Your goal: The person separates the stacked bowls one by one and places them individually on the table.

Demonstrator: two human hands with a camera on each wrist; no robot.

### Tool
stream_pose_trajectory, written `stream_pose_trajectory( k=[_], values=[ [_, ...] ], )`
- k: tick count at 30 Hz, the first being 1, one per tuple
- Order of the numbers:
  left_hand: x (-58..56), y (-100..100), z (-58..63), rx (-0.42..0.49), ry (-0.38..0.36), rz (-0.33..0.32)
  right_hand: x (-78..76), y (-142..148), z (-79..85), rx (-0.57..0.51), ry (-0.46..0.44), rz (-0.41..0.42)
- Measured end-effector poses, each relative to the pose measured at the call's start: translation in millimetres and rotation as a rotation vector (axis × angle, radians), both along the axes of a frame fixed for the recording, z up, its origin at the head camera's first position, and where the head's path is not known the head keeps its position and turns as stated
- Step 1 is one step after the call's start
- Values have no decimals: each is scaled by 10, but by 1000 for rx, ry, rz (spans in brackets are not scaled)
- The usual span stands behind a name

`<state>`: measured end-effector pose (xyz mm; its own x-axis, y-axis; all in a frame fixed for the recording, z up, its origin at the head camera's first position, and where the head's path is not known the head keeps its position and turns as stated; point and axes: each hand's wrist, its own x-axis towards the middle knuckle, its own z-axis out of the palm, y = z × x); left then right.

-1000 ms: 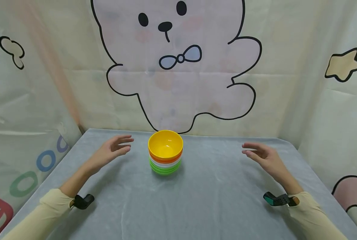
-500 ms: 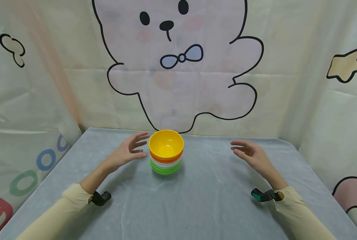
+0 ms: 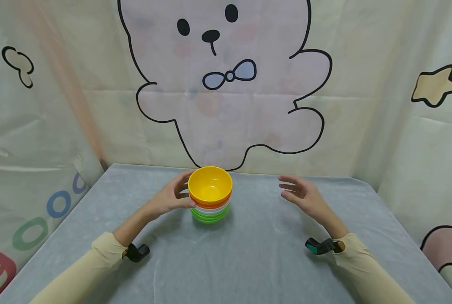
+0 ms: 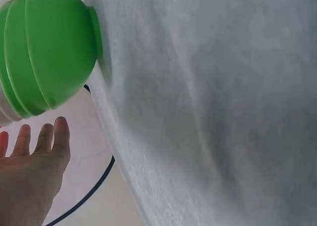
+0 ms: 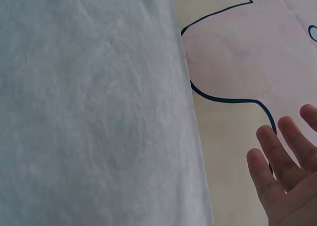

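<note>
A stack of nested bowls stands upright near the table's back edge, with a yellow bowl (image 3: 211, 184) on top. Below it show an orange bowl (image 3: 210, 204), a white layer and green bowls (image 3: 209, 218). My left hand (image 3: 170, 196) is at the stack's left side, its thumb and fingertips by the upper rims; whether they touch cannot be told. In the left wrist view its fingers (image 4: 60, 137) are extended beside the green bowls (image 4: 54, 42). My right hand (image 3: 302, 196) hovers right of the stack, apart from it, fingers spread and holding nothing.
A grey-blue cloth (image 3: 226, 261) covers the table. Behind it hangs a curtain (image 3: 366, 84) with a bear drawing, and more printed curtain stands at both sides. A dark strap device (image 3: 136, 253) sits on each wrist.
My left hand has moved right, from well clear of the bowls up to their left side. The right hand has come left toward the stack. The bowls have stayed in place.
</note>
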<state>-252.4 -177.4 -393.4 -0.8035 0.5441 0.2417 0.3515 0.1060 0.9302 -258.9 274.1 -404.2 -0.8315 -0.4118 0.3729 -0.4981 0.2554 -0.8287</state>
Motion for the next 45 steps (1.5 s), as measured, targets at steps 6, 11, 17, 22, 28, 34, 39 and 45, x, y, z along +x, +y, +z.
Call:
stream_pose_trajectory(
  k=[6,11,17,22,28,34,39,45],
  values=[
    [-24,63,-11,-14,18,-6,-21,-140,5,-13,10,30],
    [-53,121,-4,-19,41,-6,-40,-275,27,-32,11,63],
    [-71,156,-1,-8,46,-11,-69,-426,52,-56,19,104],
    [-59,167,33,-12,51,-2,-86,-563,86,-51,12,116],
    [-52,148,10,-57,21,0,-94,-690,104,-62,-7,135],
    [-49,113,-28,-115,4,4,-99,-788,94,-69,-10,139],
    [-40,96,-22,-135,9,20,-98,-886,105,-66,-21,148],
    [-20,86,3,-138,9,34,-96,-968,117,-76,-28,170]
  ],
)
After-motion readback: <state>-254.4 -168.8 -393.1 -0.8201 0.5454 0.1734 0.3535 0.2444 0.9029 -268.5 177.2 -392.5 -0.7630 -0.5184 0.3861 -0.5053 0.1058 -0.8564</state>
